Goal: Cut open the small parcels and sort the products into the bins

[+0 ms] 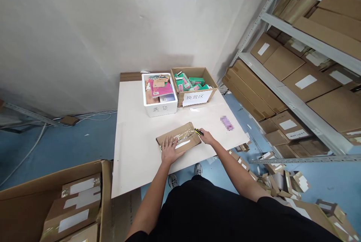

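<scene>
A flat cardboard box (183, 131) with clear tape and a white label lies near the front of the white table (135, 148). My left hand (169, 150) rests on its near left part, fingers spread and pressing down on the top. In my right hand (207, 136) is a yellow and black box cutter (199, 132), gripped with the fingers closed. Its tip is at the taped right end of the box; whether the blade touches the tape I cannot tell.
At the table's back stand a white foam box (160, 109) of booklets and a carton (211, 97) of green packets. A blurred purple item (227, 123) lies to the right. Metal shelves (299, 103) hold cartons. A large open carton (105, 197) is at lower left; boxes litter the right floor.
</scene>
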A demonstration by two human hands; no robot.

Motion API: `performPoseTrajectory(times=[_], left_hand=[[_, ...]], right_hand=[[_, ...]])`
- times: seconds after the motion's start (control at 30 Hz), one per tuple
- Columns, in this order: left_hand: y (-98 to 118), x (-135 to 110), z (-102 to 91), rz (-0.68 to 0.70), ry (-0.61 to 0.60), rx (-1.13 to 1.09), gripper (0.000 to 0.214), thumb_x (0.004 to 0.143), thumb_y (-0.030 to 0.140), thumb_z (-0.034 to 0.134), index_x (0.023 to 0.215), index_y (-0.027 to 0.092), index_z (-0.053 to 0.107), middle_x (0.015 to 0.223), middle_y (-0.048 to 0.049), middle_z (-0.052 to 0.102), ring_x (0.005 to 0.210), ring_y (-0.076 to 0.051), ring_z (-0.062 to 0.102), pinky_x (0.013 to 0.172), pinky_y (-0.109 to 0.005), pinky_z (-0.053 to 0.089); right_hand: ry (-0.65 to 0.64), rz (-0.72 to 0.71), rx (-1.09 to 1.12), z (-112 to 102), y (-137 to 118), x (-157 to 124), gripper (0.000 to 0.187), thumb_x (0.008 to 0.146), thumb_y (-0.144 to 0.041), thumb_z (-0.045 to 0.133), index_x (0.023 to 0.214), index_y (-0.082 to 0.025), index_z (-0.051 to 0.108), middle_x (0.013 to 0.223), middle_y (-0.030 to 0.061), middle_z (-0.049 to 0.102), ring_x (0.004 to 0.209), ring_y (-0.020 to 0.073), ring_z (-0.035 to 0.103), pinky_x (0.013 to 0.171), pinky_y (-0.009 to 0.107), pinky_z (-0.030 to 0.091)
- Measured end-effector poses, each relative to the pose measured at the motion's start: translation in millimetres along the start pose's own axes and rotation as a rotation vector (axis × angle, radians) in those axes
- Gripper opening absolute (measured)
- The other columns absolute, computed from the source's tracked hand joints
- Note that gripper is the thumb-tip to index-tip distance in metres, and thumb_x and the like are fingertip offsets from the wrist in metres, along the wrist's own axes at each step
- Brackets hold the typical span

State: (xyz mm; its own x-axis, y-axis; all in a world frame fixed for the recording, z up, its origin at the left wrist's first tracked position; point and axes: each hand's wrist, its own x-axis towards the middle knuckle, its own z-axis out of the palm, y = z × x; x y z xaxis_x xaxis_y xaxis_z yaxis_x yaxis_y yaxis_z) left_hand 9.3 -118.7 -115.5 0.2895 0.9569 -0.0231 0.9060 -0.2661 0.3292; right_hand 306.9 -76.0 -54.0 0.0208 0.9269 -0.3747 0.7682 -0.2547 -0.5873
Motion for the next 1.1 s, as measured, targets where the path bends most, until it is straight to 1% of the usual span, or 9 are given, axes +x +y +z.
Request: performPoseTrajectory(times=[0.17,0.33,0.43,0.53,0.6,0.7,0.8,0.93,1.1], left_hand=[[-2,1,2.2,-0.006,-0.015,0.019,0.112,0.077,0.093,0.049,0.165,0.025,0.037,0.174,-0.0090,0.027,0.162,-0.041,0.007,0.130,-0.060,0.006],[-2,2,1.6,-0.016,-0.030,0.031,0.110,0.077,0.092,0.051,0.164,0.027,0.039,0.175,-0.0081,0.026,0.162,-0.040,0.008,0.130,-0.059,0.006],[-2,1,0.5,-0.009,-0.021,0.036,0.109,0.077,0.092,0.052,0.164,0.027,0.040,0.174,-0.0089,0.027,0.162,-0.040,0.008,0.129,-0.060,0.007],[0,0,-3.5,-0.001,-0.038,0.029,0.107,0.079,0.091,0.052,0.163,0.025,0.041,0.173,-0.0108,0.029,0.162,-0.041,0.010,0.129,-0.061,0.010],[2,3,-8.0,-0.011,-0.046,0.017,0.096,0.085,0.085,0.050,0.161,0.025,0.045,0.171,-0.0113,0.034,0.161,-0.042,0.015,0.128,-0.062,0.014],[7,15,-15.9,-0.021,-0.012,0.029,0.072,0.097,0.063,0.049,0.157,0.023,0.050,0.166,-0.0134,0.044,0.158,-0.040,0.025,0.126,-0.059,0.023],[9,36,-20.8,0.033,0.017,0.092,0.068,0.096,0.045,0.055,0.158,0.020,0.047,0.168,-0.0148,0.040,0.159,-0.038,0.024,0.126,-0.055,0.027],[0,62,-20.1,0.056,-0.065,0.162,0.071,0.094,0.038,0.057,0.158,0.013,0.044,0.166,-0.0210,0.040,0.156,-0.040,0.030,0.125,-0.056,0.028],[-19,73,-21.0,0.125,-0.105,0.158,0.060,0.102,0.041,0.043,0.154,0.013,0.049,0.161,-0.0203,0.048,0.151,-0.037,0.043,0.123,-0.052,0.035]], right_hand=[[-0.023,0.015,0.027,1,1,-10,0.050,0.093,-0.018,0.055,0.142,-0.026,0.056,0.119,0.0047,0.076,0.091,0.0214,0.070,0.084,0.030,0.052],[0.023,-0.040,-0.005,7,4,-24,0.049,0.092,-0.016,0.056,0.140,-0.027,0.057,0.128,0.0057,0.073,0.107,0.0235,0.069,0.096,0.033,0.050],[0.019,-0.046,-0.014,3,3,-28,0.050,0.092,-0.014,0.055,0.140,-0.027,0.058,0.131,0.0058,0.073,0.113,0.0237,0.068,0.097,0.031,0.049],[-0.027,-0.024,-0.044,-4,4,-31,0.050,0.092,-0.012,0.054,0.140,-0.026,0.058,0.130,0.0065,0.073,0.106,0.0231,0.070,0.093,0.030,0.050],[-0.043,0.002,-0.057,-7,6,-35,0.049,0.093,-0.012,0.054,0.140,-0.026,0.059,0.126,0.0063,0.074,0.101,0.0224,0.071,0.090,0.029,0.050],[0.062,0.041,-0.036,1,8,-44,0.050,0.097,-0.016,0.050,0.146,-0.027,0.054,0.119,0.0063,0.076,0.100,0.0231,0.071,0.091,0.031,0.050],[0.172,0.076,-0.002,19,8,-51,0.051,0.100,-0.022,0.047,0.151,-0.027,0.047,0.119,0.0071,0.075,0.103,0.0248,0.071,0.093,0.034,0.050],[0.155,0.086,0.021,39,10,-57,0.053,0.100,-0.024,0.045,0.152,-0.026,0.046,0.115,0.0077,0.075,0.103,0.0263,0.072,0.093,0.035,0.051],[0.209,0.111,0.149,38,14,-58,0.053,0.098,-0.027,0.043,0.152,-0.027,0.046,0.105,0.0048,0.074,0.091,0.0243,0.071,0.089,0.036,0.053]])
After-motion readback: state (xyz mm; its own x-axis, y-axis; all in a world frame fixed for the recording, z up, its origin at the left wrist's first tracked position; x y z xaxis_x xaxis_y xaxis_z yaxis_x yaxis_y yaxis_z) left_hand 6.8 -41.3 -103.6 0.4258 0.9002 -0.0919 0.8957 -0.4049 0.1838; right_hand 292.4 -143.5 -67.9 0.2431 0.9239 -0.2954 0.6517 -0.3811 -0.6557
